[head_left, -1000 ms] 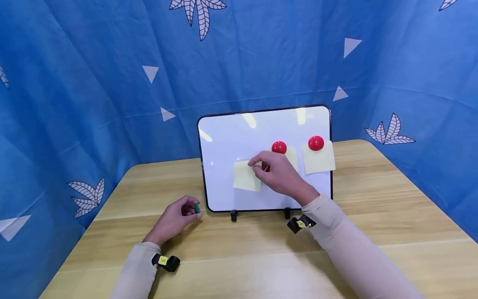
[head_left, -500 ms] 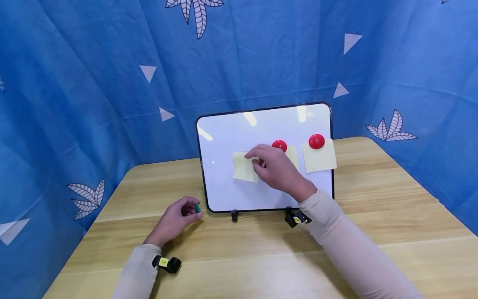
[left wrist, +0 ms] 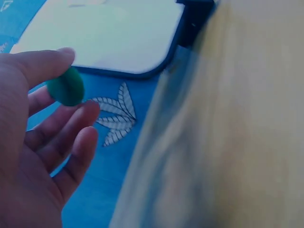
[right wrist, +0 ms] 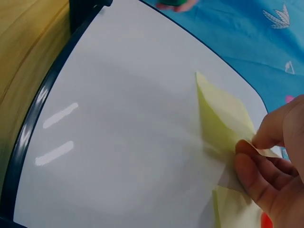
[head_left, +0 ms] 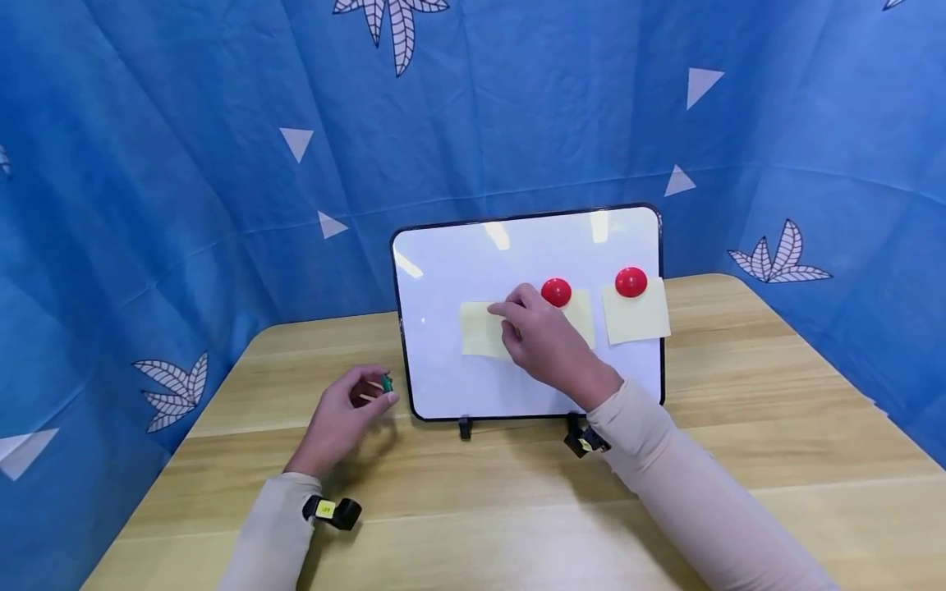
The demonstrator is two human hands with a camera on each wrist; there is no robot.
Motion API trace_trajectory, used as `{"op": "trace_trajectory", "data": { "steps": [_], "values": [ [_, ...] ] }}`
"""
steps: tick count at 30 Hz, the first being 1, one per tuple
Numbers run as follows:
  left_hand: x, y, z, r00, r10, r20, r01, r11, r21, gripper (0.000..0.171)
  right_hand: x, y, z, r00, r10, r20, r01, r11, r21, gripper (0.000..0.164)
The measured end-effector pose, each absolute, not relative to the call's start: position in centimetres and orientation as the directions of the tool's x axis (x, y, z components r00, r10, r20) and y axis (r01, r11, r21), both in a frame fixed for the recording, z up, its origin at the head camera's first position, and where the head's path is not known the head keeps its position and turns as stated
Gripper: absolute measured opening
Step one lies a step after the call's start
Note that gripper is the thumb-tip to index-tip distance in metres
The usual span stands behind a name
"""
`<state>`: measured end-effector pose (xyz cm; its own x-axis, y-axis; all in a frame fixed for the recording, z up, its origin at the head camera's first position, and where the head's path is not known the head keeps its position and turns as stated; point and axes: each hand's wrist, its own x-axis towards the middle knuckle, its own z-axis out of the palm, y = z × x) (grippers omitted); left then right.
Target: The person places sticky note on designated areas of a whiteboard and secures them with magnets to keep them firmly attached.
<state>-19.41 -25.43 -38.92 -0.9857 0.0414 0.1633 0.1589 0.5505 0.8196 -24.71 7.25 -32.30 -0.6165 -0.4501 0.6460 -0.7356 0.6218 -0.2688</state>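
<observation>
In the head view my left hand [head_left: 336, 419] is raised above the table, left of the whiteboard [head_left: 436, 271]. Thumb and fingers pinch a round green magnet [left wrist: 66, 88], seen closely in the left wrist view. At the board my right hand [head_left: 550, 345] holds a pale yellow sticky note [head_left: 480, 330] by its edge, between thumb and fingers. The note's lower part lifts off the board in the right wrist view [right wrist: 223, 109]. Partly behind this hand hangs a second sticky note [head_left: 582, 316] under a red magnet [head_left: 557, 292].
A third sticky note [head_left: 636, 316], beneath another red magnet [head_left: 631, 282], overhangs the board's right edge. Small black feet [head_left: 465, 428] hold the board up on the wooden table [head_left: 473, 525]. A blue patterned curtain [head_left: 517, 107] hangs behind.
The note under my right hand has moved up the board, and the hand has shifted with it. My left hand has risen slightly, still holding the green magnet.
</observation>
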Motion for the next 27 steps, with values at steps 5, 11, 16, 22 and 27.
{"op": "trace_trajectory", "data": {
  "steps": [5, 11, 16, 22, 27],
  "values": [
    [-19.6, -24.5, -37.3, -0.975, 0.037, 0.220, 0.201, 0.573, 0.794, 0.045, -24.6, 7.2, -32.4, -0.600, -0.444, 0.666, -0.720, 0.662, -0.208, 0.041],
    [-19.6, -24.0, -36.1, -0.957, 0.058, 0.285, 0.268, 0.561, 0.783, 0.046, -24.5, 7.1, -32.7, -0.589, -0.441, 0.677, -0.707, 0.687, -0.168, 0.045],
    [-19.7, -23.1, -35.6, -0.950, 0.067, 0.306, 0.291, 0.547, 0.785, 0.045, -24.6, 7.0, -33.0, -0.579, -0.426, 0.695, -0.708, 0.686, -0.168, 0.042],
    [-20.2, -21.6, -34.9, -0.938, 0.054, 0.343, 0.312, 0.563, 0.765, 0.043, -24.8, 6.6, -33.2, -0.541, -0.389, 0.746, -0.710, 0.686, -0.157, 0.029],
    [-20.6, -20.4, -34.5, -0.910, 0.072, 0.408, 0.379, 0.541, 0.750, 0.041, -24.7, 6.4, -33.2, -0.531, -0.387, 0.754, -0.713, 0.685, -0.149, 0.031]
  ]
}}
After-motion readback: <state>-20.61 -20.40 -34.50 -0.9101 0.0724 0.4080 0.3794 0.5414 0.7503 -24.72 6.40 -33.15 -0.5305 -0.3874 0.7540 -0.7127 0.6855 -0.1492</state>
